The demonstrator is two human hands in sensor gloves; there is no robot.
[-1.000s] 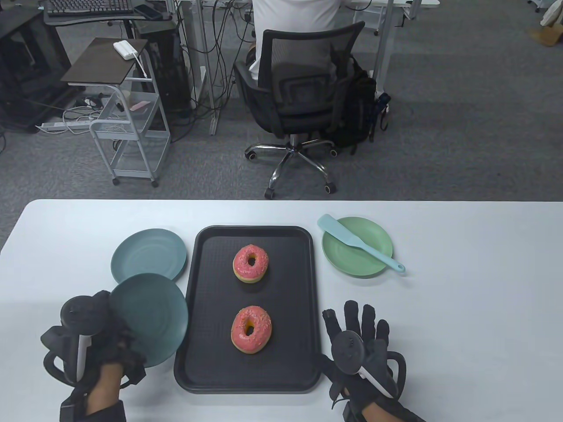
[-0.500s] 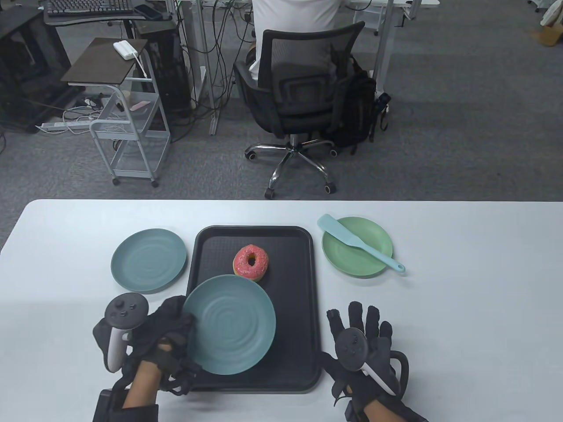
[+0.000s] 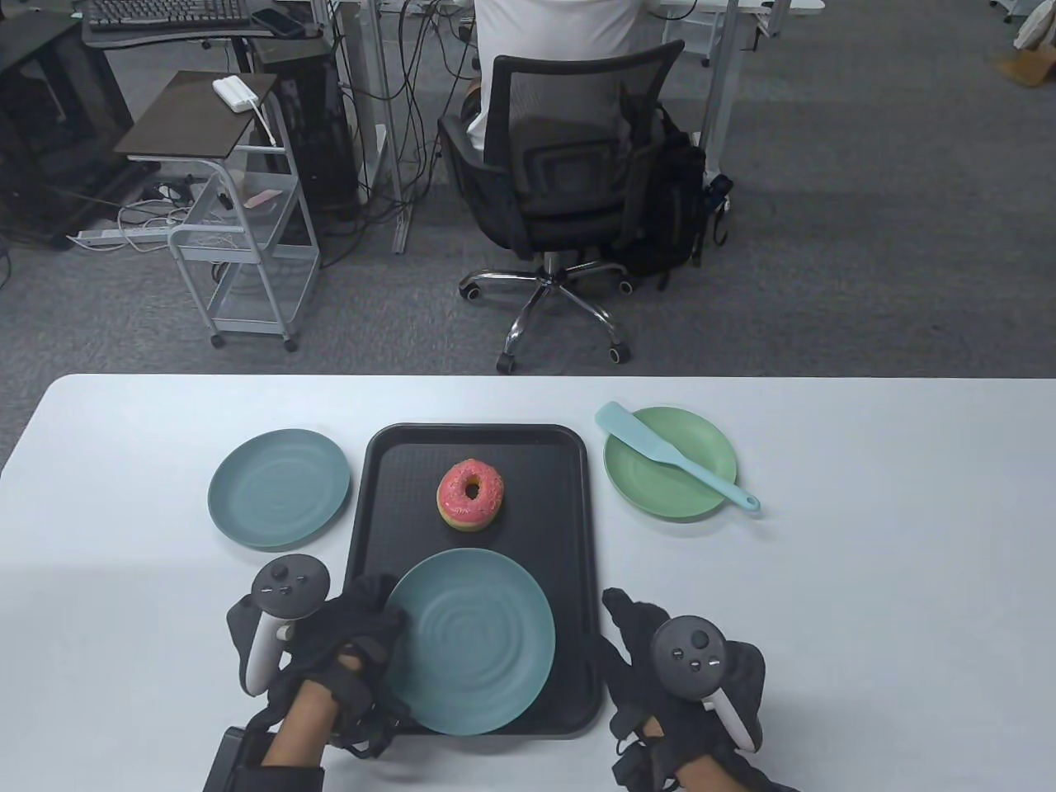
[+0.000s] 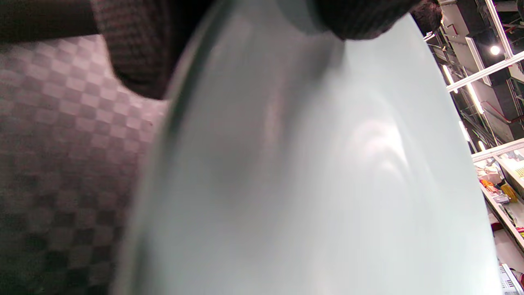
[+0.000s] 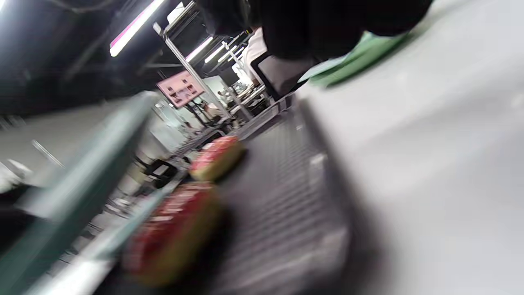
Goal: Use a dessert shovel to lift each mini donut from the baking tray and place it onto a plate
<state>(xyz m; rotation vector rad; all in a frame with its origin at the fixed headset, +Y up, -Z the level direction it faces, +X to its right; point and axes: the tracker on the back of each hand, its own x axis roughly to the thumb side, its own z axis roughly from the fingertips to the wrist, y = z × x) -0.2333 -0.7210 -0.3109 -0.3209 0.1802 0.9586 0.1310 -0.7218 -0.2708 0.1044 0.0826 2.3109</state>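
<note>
A black baking tray [image 3: 561,528] lies mid-table with a pink-iced donut [image 3: 470,493] on its far half. My left hand [image 3: 381,620] grips the rim of a teal plate [image 3: 470,643] and holds it over the tray's near half, hiding the second donut from above. That near donut [image 5: 172,237] shows blurred under the plate's edge [image 5: 82,176] in the right wrist view, with the far donut [image 5: 215,157] behind it. The plate [image 4: 307,184] fills the left wrist view. My right hand [image 3: 634,617] sits by the tray's near right corner, fingers loosely bent, holding nothing. The pale blue dessert shovel [image 3: 660,452] lies across a green plate [image 3: 693,495].
A second teal plate [image 3: 279,488] sits on the table left of the tray. Beyond the table's far edge stand an office chair [image 3: 569,173] with a seated person and a small cart [image 3: 239,206]. White tabletop [image 3: 891,577] stretches to the right.
My left hand has carried the teal plate from the table's left to above the tray's near half, covering the near donut. The right hand's fingers went from spread flat to bent.
</note>
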